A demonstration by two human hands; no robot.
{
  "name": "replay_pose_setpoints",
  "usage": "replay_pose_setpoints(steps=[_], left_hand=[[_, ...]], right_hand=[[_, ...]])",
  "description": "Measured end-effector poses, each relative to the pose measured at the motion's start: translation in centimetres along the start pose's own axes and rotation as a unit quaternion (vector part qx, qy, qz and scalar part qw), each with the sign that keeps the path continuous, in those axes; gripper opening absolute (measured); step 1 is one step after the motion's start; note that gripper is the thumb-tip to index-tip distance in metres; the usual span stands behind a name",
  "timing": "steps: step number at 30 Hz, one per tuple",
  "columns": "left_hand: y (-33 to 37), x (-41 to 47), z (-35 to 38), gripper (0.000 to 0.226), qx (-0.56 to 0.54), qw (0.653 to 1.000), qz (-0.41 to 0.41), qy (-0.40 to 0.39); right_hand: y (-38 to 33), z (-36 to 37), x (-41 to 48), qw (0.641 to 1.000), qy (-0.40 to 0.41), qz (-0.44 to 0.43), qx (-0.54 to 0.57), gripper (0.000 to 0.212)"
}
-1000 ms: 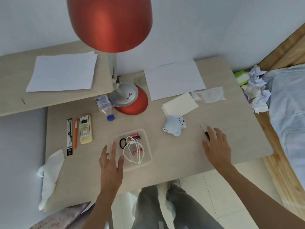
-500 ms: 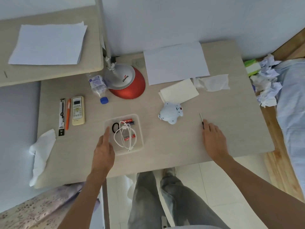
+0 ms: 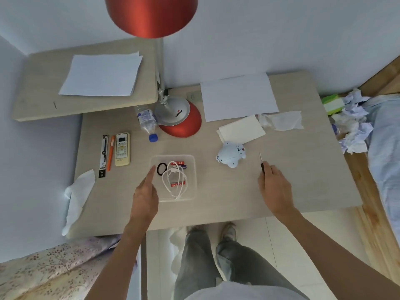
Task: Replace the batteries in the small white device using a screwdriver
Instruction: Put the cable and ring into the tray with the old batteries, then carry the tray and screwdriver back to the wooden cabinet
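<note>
Screwdriver (image 3: 261, 161) touched by flat right hand (image 3: 275, 187); left hand (image 3: 145, 194) outstretched.

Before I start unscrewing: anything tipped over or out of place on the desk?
The plastic bottle lies on its side beside the lamp base, blue cap on. A tissue droops over the left edge of the desk.

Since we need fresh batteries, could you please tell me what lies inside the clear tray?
The clear tray holds a black ring, a white cable and red batteries; the cable covers parts of them, so their count is unclear.
</note>
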State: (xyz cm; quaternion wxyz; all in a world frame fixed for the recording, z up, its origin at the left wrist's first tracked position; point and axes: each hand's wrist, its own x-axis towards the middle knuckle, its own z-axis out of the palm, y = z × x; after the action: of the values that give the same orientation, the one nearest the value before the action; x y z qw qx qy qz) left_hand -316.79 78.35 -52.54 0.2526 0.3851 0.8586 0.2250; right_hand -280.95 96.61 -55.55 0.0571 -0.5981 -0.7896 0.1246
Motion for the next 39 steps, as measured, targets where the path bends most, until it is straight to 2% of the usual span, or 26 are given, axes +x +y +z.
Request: replay_pose_setpoints(steps=[6, 13, 18, 22, 28, 34, 39], left_hand=[[5.5, -1.4, -4.5, 0.069, -0.035, 0.999, 0.029, 0.008], [14.6, -3.3, -7.9, 0.066, -0.098, 0.994, 0.054, 0.014], [20.7, -5.3, -8.3, 0.064, -0.148, 0.985, 0.092, 0.009], [24.5, -6.4, -9.1, 0.059, -0.182, 0.972, 0.146, -0.038], [30.3, -8.1, -9.7, 0.046, -0.190, 0.944, 0.234, -0.134], [33.9, -12.3, -8.7, 0.040, -0.177, 0.902, 0.313, -0.240], [36.2, -17.2, -6.0, 0.047, -0.134, 0.863, 0.369, -0.317]], right_hand=[[-6.3, -7.1, -1.2, 0.978, 0.054, 0.028, 0.198, 0.012], [-9.8, -16.8, -2.3, 0.907, 0.111, 0.073, 0.400, 0.022], [-9.7, -22.1, -3.5, 0.863, 0.144, 0.099, 0.474, 0.017], [-8.8, -25.6, -5.7, 0.824, 0.193, 0.124, 0.518, 0.010], [-7.8, -28.5, -11.0, 0.761, 0.269, 0.205, 0.554, 0.014], [-8.5, -30.0, -18.8, 0.666, 0.357, 0.295, 0.585, 0.014], [-7.0, -30.6, -26.7, 0.603, 0.436, 0.359, 0.563, 0.016]])
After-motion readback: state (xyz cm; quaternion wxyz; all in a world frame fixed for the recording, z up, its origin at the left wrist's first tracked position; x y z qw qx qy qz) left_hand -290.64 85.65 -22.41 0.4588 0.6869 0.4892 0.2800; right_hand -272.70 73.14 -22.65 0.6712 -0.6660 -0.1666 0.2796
